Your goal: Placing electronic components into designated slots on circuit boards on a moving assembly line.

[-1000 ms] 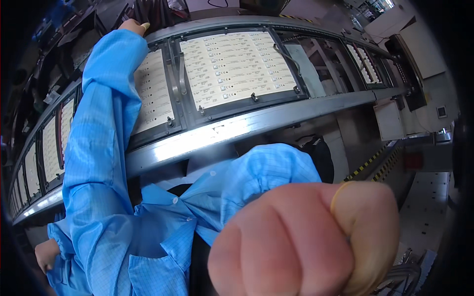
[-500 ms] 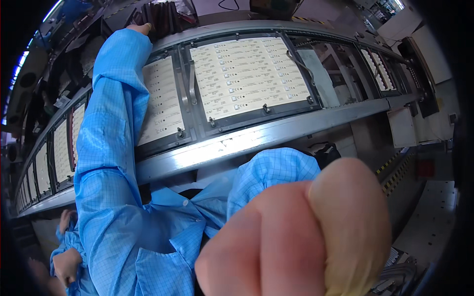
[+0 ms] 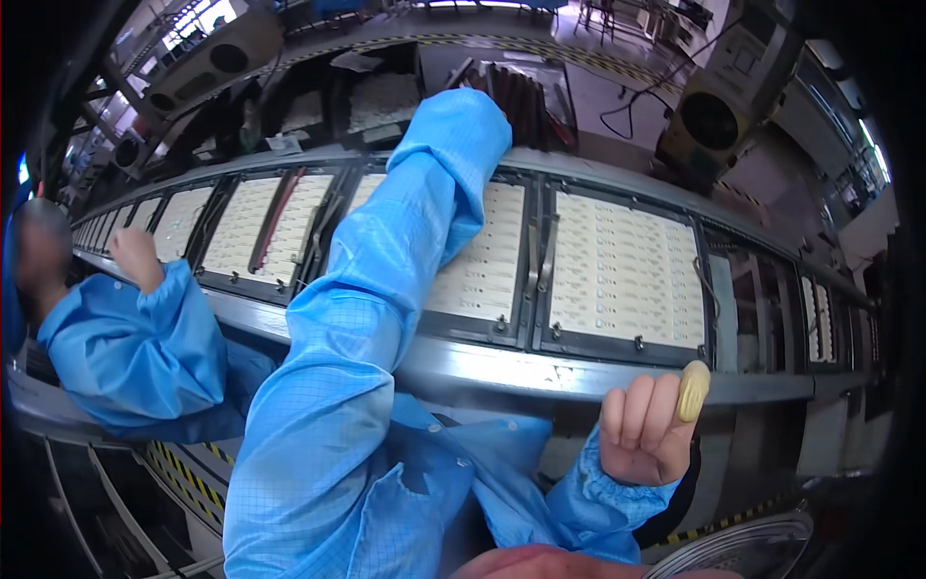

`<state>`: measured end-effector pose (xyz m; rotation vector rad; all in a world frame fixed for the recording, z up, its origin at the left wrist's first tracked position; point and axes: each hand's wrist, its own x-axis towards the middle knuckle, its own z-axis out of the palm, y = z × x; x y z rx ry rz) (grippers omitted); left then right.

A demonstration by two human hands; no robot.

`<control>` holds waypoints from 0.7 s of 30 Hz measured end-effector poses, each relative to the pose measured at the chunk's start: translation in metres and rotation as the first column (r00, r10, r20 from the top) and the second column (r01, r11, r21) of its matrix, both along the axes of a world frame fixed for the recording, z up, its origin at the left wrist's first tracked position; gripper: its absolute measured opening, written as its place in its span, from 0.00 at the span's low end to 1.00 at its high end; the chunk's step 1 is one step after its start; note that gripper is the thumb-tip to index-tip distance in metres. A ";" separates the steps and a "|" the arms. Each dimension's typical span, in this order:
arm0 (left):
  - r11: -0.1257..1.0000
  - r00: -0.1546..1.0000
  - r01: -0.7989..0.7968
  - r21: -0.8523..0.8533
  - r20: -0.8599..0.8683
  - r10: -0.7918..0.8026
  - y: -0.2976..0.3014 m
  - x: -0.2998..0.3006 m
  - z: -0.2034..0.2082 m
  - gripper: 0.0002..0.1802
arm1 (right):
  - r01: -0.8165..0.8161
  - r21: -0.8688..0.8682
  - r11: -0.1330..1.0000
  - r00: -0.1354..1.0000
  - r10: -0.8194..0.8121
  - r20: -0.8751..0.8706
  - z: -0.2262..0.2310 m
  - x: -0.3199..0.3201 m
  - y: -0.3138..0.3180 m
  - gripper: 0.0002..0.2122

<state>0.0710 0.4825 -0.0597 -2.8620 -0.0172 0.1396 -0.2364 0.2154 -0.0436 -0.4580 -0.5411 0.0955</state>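
Note:
My left arm (image 3: 367, 289), in a blue gridded sleeve, stretches across the conveyor line to its far side. The sleeve hides nearly all of my left hand, which is at a bundle of dark brown strips (image 3: 526, 96); whether its fingers hold one does not show. My right hand (image 3: 644, 429) is raised in front of the near rail, fingers curled into a fist. A yellowish finger cot (image 3: 693, 392) covers one finger. Nothing shows in this hand. Beyond it lies a framed panel of cream printed boards (image 3: 622, 270); another such panel (image 3: 482, 256) is partly behind my sleeve.
A metal rail (image 3: 482, 367) runs along the near side. Further framed panels (image 3: 246, 222) extend left, one with a red strip. A co-worker in blue (image 3: 135, 338) stands at left, one hand over the line. A large beige speaker-like box (image 3: 714, 106) stands at far right.
The view has swung left and up, showing more of the line and the co-worker. My right fist has moved from close before the camera down toward the rail. My left arm still reaches across.

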 end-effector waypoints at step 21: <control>-0.210 0.876 -0.067 -0.975 0.043 -0.479 -0.176 -0.195 -0.004 0.14 | 0.633 -0.760 0.146 0.649 -0.636 0.418 -0.018 0.101 -0.058 0.17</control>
